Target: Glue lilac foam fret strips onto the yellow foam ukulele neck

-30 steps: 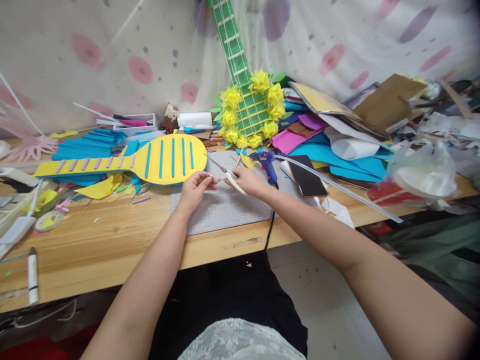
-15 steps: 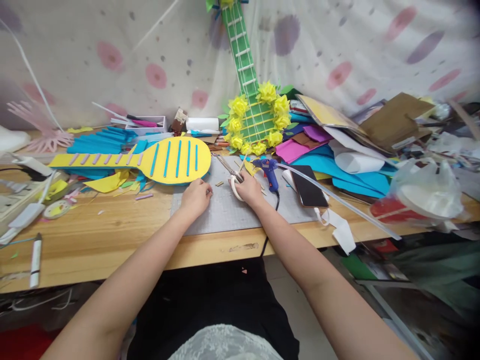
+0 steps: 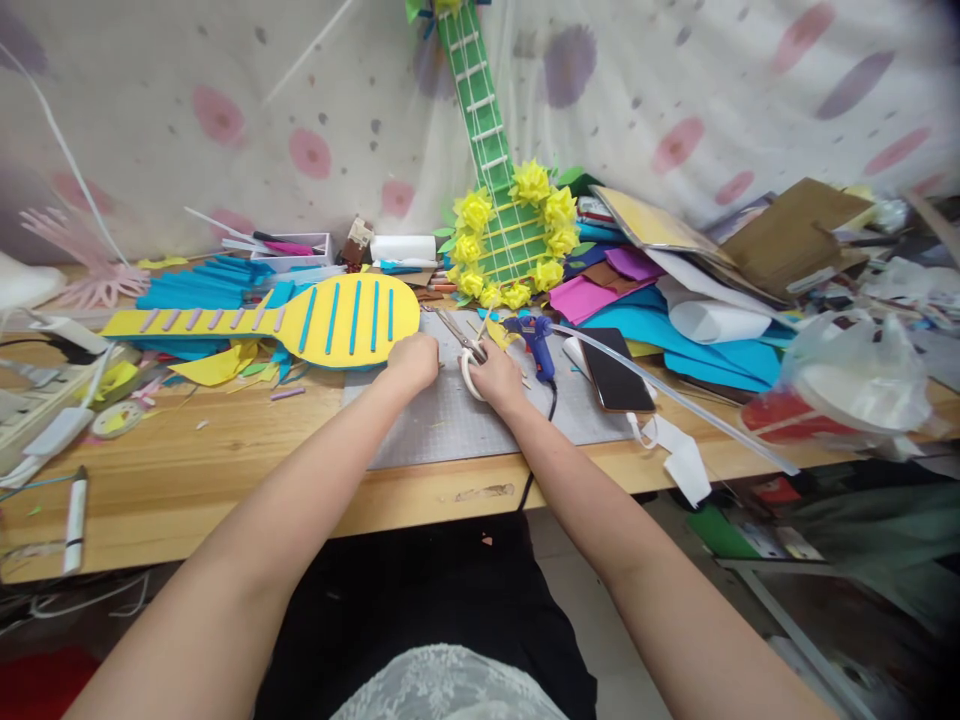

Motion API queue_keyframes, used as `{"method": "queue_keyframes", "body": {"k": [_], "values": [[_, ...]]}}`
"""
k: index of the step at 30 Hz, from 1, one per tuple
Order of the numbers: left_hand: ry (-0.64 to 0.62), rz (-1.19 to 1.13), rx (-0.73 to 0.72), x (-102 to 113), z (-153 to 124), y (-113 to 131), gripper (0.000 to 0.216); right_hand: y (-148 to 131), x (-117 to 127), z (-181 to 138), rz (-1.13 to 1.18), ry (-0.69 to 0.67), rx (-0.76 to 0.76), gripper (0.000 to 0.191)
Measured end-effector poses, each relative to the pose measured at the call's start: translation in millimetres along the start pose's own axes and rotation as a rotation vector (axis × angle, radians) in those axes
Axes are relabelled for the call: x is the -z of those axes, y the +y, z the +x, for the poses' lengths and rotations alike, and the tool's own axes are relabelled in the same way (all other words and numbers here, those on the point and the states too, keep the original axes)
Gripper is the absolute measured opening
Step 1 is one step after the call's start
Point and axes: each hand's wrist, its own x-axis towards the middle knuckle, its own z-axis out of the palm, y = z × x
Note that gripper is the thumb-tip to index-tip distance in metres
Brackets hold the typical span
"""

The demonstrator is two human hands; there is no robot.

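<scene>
My right hand [image 3: 498, 376] grips a pair of scissors [image 3: 474, 368] by the white handles, blades pointing away to the upper left. My left hand [image 3: 415, 362] is closed, knuckles up, over the grey cutting mat [image 3: 427, 430], beside the rounded body of a yellow paper guitar [image 3: 341, 318] with blue strips. Whatever its fingertips hold is hidden beneath the hand. Just beyond my right hand lies a blue glue gun [image 3: 537, 345], a long clear glue stick [image 3: 675, 402] reaching out of its back.
A green paper guitar [image 3: 517, 240] with yellow flowers leans against the curtain. A phone [image 3: 616, 370] with a cable lies on the mat's right side. Coloured sheets [image 3: 705, 345] are piled at right, near a bagged red cup [image 3: 795, 415]. A marker [image 3: 75, 525] lies left.
My left hand has moved forward and to the right, closing up and covering the spot by a small brownish piece on the mat. My right hand stays put with the scissors.
</scene>
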Motion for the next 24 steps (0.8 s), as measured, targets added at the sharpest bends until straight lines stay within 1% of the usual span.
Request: {"method": "queue_keyframes", "body": {"k": [4,8,14,17,21,24], "values": [[-0.038,0.028,-0.016,-7,5,8,0.005,2,1,-1,0.012,0.020,-0.006,0.026],[-0.095,0.014,0.007,-5,4,12,0.013,3,0,0,0.009,0.032,-0.004,0.025],[-0.149,0.103,0.002,-4,3,12,0.021,3,-1,0,0.024,0.032,-0.013,0.026],[-0.118,0.061,-0.015,-5,1,10,0.020,4,-2,0,0.027,0.040,-0.007,0.026],[-0.011,-0.014,-0.022,-6,-3,4,0.017,4,-1,0,0.031,0.042,-0.001,0.025],[0.048,-0.134,-0.013,-9,-6,-4,0.013,3,1,-1,0.043,0.032,-0.005,0.025]]}}
